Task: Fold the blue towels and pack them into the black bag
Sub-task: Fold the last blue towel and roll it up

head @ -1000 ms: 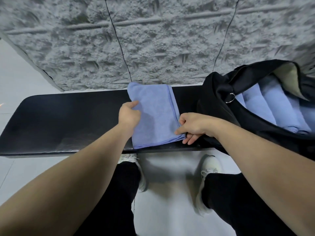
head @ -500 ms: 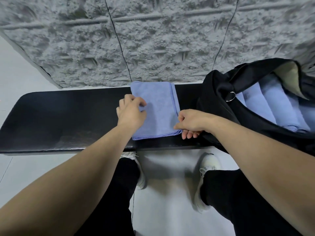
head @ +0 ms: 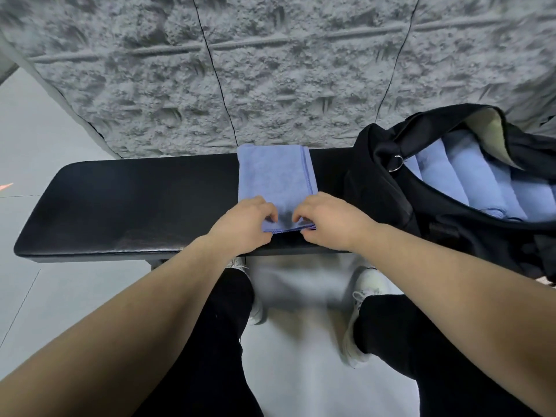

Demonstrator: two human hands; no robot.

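Observation:
A folded blue towel (head: 275, 176) lies as a narrow strip across the black bench (head: 135, 206), reaching from its back edge to near its front edge. My left hand (head: 243, 224) and my right hand (head: 328, 221) sit side by side at the strip's near end, fingers curled over the hem and pinching it. To the right, the black bag (head: 391, 191) stands open on the bench, with several folded blue towels (head: 469, 173) packed in a row inside.
A rough grey textured wall (head: 270, 70) rises directly behind the bench. Pale tiled floor (head: 45, 145) lies to the left and below. My legs in black trousers and white shoes (head: 364, 290) stand in front of the bench.
Both hands moved from the towel's left and right sides to its near end and took hold of the hem. The towel now lies narrower and straighter on the bench.

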